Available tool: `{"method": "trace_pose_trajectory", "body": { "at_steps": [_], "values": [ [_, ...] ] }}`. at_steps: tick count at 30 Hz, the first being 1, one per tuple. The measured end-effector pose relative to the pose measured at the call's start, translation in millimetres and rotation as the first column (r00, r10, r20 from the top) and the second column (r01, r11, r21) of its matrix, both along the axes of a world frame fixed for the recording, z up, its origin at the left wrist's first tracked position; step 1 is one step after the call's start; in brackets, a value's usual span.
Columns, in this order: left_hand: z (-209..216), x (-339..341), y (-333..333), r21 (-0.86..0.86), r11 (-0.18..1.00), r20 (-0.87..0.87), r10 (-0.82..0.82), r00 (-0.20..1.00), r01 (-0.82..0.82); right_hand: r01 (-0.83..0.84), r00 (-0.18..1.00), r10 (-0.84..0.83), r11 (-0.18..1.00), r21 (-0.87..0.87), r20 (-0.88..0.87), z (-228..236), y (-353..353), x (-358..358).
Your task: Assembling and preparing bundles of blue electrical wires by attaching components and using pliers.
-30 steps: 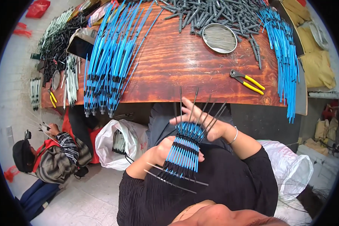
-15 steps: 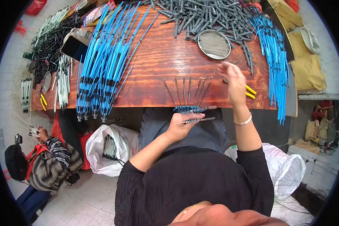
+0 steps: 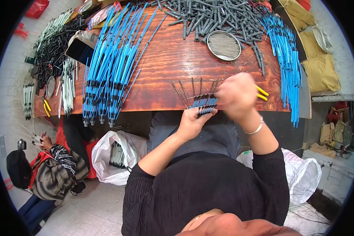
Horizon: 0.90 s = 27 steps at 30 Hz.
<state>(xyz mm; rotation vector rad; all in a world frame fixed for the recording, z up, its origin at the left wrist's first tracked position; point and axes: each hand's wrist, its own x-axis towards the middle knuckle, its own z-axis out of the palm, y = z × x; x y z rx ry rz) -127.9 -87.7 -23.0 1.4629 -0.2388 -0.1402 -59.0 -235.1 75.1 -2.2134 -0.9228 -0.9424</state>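
My left hand [image 3: 193, 122] is closed round a bundle of blue-and-black rods [image 3: 203, 105] at the table's near edge. From the bundle, several thin dark tips [image 3: 192, 87] fan out over the wood. Just right of it is my right hand [image 3: 236, 96], blurred by motion, with its fingers curled in. A thin pale line crosses the rods toward those fingers; what they hold is too smeared to name. Yellow-handled pliers [image 3: 262, 93] lie partly behind my right hand. Farther off stands a round metal dish [image 3: 240, 50] of fine grey wire-like pieces.
Long blue rods lie in a big bundle [image 3: 110, 74] at left and another [image 3: 285, 67] at right. Grey plastic parts [image 3: 212, 17] are heaped at the back. A phone [image 3: 80, 52] leans at left. White sacks [image 3: 106, 165] stand below; a person [image 3: 55, 173] sits lower left.
My right hand has come down and left from near the dish to beside the bundle, its spread fingers now curled. My left hand and the bundle have risen slightly and turned.
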Motion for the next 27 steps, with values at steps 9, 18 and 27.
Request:
{"method": "trace_pose_trajectory", "body": {
  "at_steps": [9, 18, 27],
  "values": [
    [5, 4, 7, -0.168, 0.974, -0.172, -0.181, 0.968, 0.152, -0.189, 0.716, 0.162, 0.981, 0.035, -0.679, 6, -38, 6],
    [-9, 2, 2, -0.181, 0.980, -0.144, -0.109, 0.984, 0.082, 0.057, 0.998, -0.067, 0.944, -0.324, -0.019, 4, 24, -23],
    [-14, -33, 27, 0.121, 0.940, 0.282, 0.275, 0.919, -0.318, -0.024, 0.991, 0.049, 0.980, -0.196, 0.121, -6, 25, 14]
  ]
}}
